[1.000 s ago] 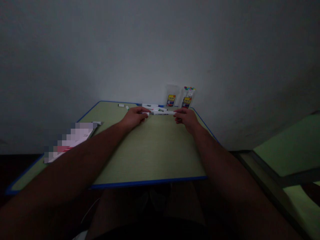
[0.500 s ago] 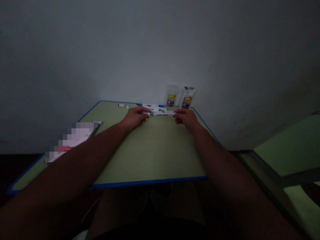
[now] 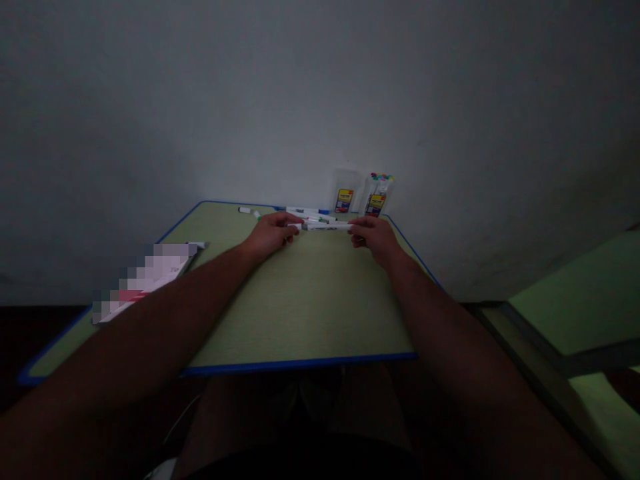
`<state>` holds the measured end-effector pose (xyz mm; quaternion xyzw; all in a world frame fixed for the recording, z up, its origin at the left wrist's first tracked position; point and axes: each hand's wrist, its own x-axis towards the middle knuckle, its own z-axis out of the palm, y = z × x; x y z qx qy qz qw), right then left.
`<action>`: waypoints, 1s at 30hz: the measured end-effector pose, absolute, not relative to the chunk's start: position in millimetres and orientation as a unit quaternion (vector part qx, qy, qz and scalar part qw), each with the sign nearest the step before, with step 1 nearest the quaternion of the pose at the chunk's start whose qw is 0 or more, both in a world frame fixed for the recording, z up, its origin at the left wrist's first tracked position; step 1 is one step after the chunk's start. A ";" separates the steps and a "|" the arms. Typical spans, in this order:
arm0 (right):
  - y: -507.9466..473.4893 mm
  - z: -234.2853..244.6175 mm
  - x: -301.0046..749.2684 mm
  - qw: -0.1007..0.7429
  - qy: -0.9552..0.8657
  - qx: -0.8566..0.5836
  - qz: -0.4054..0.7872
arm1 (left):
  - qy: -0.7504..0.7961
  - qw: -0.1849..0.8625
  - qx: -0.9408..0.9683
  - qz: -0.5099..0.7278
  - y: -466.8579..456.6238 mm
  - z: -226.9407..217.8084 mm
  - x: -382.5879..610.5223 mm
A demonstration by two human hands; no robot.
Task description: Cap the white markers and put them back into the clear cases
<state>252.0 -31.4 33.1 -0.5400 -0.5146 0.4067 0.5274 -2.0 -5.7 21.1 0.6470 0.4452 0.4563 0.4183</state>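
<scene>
A white marker (image 3: 327,227) lies level between my two hands over the far part of the table. My left hand (image 3: 273,235) pinches its left end, where a short white piece shows beside a grey section. At the other end, the fingers of my right hand (image 3: 374,238) are closed on the white barrel. I cannot tell whether the piece in my left fingers is joined to the barrel. Just behind, several white markers (image 3: 310,213) with coloured ends lie in a loose group, partly hidden by my hands.
Against the wall stand a clear case (image 3: 345,190) with a yellow label and a second case (image 3: 376,195) holding several colourful-capped markers. A black-ended marker piece (image 3: 245,210) lies at the back left. A partly blurred flat white-and-red item (image 3: 160,277) rests on the blue-edged table (image 3: 310,300).
Both hands keep their hold on the marker and have hardly moved. The whole view has shifted very slightly.
</scene>
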 end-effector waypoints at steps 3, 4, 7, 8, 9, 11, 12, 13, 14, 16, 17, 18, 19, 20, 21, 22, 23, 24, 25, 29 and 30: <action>-29.7 33.2 254.5 0.545 -0.506 -0.535 0.401 | 0.445 0.429 0.634 0.465 -6.3 22.5 -1.5; -28.8 33.2 255.6 0.554 -0.500 -0.533 0.399 | 0.445 0.434 0.628 0.469 -6.0 22.5 -1.4; -26.8 34.1 258.0 0.576 -0.479 -0.528 0.400 | 0.444 0.444 0.614 0.478 -3.7 20.9 -1.4; -26.5 34.6 258.4 0.581 -0.470 -0.528 0.404 | 0.443 0.446 0.611 0.481 -2.5 20.0 -1.5; -26.4 35.2 258.5 0.585 -0.461 -0.528 0.408 | 0.442 0.448 0.609 0.483 -1.4 19.1 -1.6; -26.8 36.5 258.4 0.593 -0.445 -0.525 0.419 | 0.437 0.452 0.607 0.486 0.4 17.7 -1.9; -27.1 37.1 258.3 0.597 -0.438 -0.523 0.423 | 0.435 0.454 0.607 0.486 0.9 17.4 -1.9; -27.6 37.7 258.2 0.600 -0.431 -0.521 0.427 | 0.433 0.457 0.607 0.485 1.1 17.4 -2.0; -28.0 38.1 258.2 0.602 -0.426 -0.520 0.430 | 0.431 0.459 0.607 0.484 1.0 17.6 -2.0; -28.6 38.7 258.2 0.604 -0.418 -0.522 0.434 | 0.430 0.463 0.606 0.483 0.5 18.5 -2.0; -28.8 38.8 258.3 0.604 -0.415 -0.523 0.434 | 0.431 0.463 0.605 0.483 0.3 18.9 -1.9; -28.8 38.9 258.3 0.604 -0.414 -0.524 0.435 | 0.433 0.464 0.604 0.482 0.3 19.2 -1.9; -28.7 38.9 258.4 0.604 -0.414 -0.524 0.436 | 0.434 0.463 0.605 0.481 0.5 19.3 -1.9; -28.5 38.9 258.4 0.604 -0.413 -0.523 0.437 | 0.435 0.463 0.606 0.479 0.9 19.2 -1.9; -28.2 38.8 258.5 0.604 -0.413 -0.521 0.439 | 0.436 0.462 0.608 0.477 1.2 19.0 -1.9; -27.9 38.6 258.5 0.605 -0.413 -0.520 0.439 | 0.437 0.462 0.608 0.475 1.5 18.7 -1.8; -27.6 38.4 258.6 0.605 -0.414 -0.520 0.439 | 0.438 0.462 0.608 0.475 1.6 18.4 -1.7; -27.3 38.3 258.6 0.606 -0.414 -0.519 0.438 | 0.440 0.461 0.607 0.475 1.5 18.3 -1.5; -27.2 38.2 258.6 0.606 -0.414 -0.519 0.438 | 0.442 0.461 0.605 0.475 1.3 18.2 -1.4; -27.9 39.0 258.1 0.607 -0.414 -0.514 0.443 | 0.442 0.466 0.601 0.475 0.1 18.0 -1.1; -28.3 39.3 257.9 0.608 -0.414 -0.513 0.442 | 0.441 0.468 0.602 0.474 0.1 17.8 -1.3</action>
